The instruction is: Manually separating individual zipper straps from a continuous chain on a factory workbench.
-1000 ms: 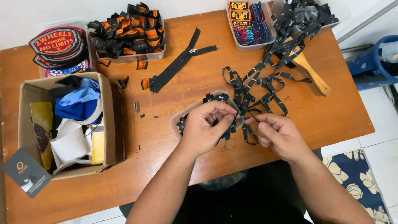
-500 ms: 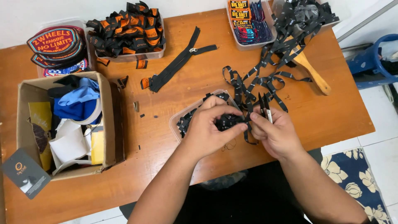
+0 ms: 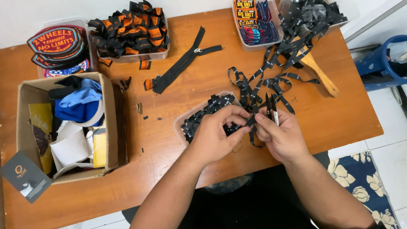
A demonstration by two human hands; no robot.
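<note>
While both hands meet over the front edge of the wooden tabletop, the left hand pinches a strip of black label ribbon between thumb and fingertips, fingers curled tight. Right hand is closed too, gripping small black snips whose blades stick up past the knuckles, right beside the ribbon. That ribbon trails away in loops across the tabletop toward the far right corner. Under the left hand sits a clear tray of cut black labels. Off to the left, a cardboard box stuffed with cloth and paper; a black zipper lies further back, well apart from the hands
</note>
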